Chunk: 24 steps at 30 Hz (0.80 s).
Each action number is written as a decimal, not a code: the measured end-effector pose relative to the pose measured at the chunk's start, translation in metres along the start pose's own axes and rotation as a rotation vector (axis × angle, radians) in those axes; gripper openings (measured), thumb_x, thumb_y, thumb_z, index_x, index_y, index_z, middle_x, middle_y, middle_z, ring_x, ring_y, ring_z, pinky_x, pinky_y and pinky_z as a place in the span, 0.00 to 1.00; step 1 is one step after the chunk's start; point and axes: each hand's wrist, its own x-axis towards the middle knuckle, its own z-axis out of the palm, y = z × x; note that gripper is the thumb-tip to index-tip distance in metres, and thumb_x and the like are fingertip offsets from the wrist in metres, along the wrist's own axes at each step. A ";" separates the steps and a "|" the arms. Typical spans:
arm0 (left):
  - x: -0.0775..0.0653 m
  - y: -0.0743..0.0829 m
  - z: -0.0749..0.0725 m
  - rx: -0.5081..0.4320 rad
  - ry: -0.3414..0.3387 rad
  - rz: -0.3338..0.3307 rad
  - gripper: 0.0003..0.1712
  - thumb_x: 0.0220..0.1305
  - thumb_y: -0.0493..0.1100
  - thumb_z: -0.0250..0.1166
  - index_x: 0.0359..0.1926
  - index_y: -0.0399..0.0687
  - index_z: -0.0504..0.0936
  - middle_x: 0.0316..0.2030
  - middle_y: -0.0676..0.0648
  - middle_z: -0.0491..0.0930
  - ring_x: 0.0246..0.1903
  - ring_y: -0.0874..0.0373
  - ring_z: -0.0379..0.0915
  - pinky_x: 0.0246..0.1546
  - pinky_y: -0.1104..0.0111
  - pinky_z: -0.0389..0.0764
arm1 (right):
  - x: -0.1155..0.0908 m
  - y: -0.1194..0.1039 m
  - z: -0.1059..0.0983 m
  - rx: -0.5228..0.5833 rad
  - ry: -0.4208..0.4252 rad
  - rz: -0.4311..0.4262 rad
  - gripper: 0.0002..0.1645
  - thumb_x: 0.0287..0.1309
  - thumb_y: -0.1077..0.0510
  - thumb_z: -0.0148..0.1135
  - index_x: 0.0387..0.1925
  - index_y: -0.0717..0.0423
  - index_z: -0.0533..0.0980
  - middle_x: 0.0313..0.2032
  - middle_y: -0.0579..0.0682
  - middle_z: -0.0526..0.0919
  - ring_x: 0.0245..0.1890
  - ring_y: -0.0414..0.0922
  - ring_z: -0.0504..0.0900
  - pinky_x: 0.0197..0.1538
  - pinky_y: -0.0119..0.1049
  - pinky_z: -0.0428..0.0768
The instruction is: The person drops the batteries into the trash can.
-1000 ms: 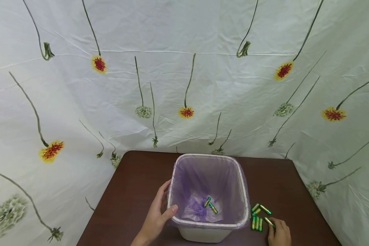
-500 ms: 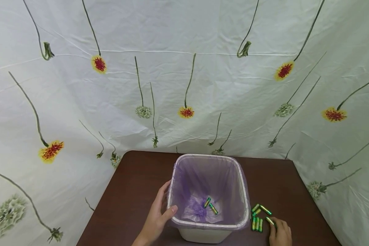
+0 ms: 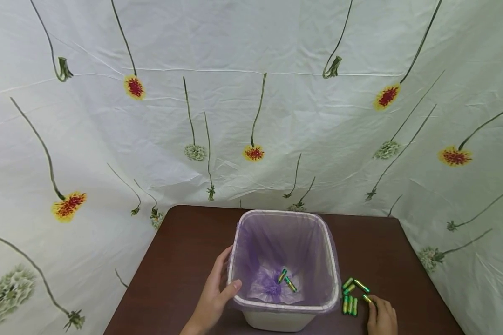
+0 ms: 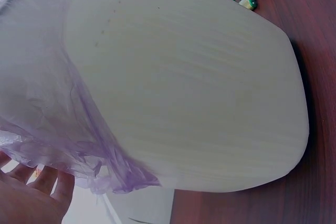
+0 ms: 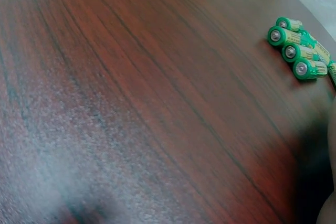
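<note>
A white trash bin with a purple plastic liner stands on the table. My left hand grips its left rim, thumb over the edge and fingers outside; the left wrist view has those fingers against the liner. Two green-and-gold batteries lie on the bin's bottom. Right of the bin, my right hand pinches one battery by its near end, low over the table. Beside it lie several more batteries, some side by side, others at angles. Only a sliver of the right hand shows in the right wrist view.
The dark reddish-brown table carries the bin near its front. A white cloth printed with flowers hangs behind the table and along both sides.
The right hand and its battery have shifted very slightly, the fingers now covering more of the battery. The left hand, bin and other batteries stay put.
</note>
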 end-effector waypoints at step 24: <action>0.000 -0.002 0.002 -0.014 0.010 0.008 0.42 0.69 0.34 0.59 0.80 0.51 0.56 0.68 0.35 0.66 0.58 0.34 0.72 0.51 0.58 0.81 | 0.032 -0.006 -0.052 -0.024 -0.109 -0.227 0.10 0.68 0.72 0.60 0.49 0.70 0.79 0.42 0.62 0.78 0.36 0.53 0.74 0.32 0.42 0.72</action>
